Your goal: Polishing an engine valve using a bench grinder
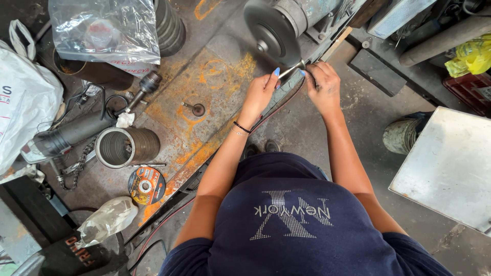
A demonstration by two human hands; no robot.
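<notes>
A thin metal rod (290,70) lies between my two hands, just below the grey grinding wheel (271,29) of a bench grinder. My left hand (262,92) pinches the rod's left end with blue-nailed fingers. Gripping its right end, close to the wheel's lower edge, is my right hand (323,86). The rod's tip sits near the wheel rim; I cannot tell whether they touch. A dark bracelet circles my left wrist.
A rusty steel workbench (204,117) stretches left, carrying a ribbed metal sleeve (127,147), a cutting disc (147,185), a small valve (197,108), a black cylinder (71,134) and plastic bags (105,30). A bare metal plate (450,168) stands at right; concrete floor lies below.
</notes>
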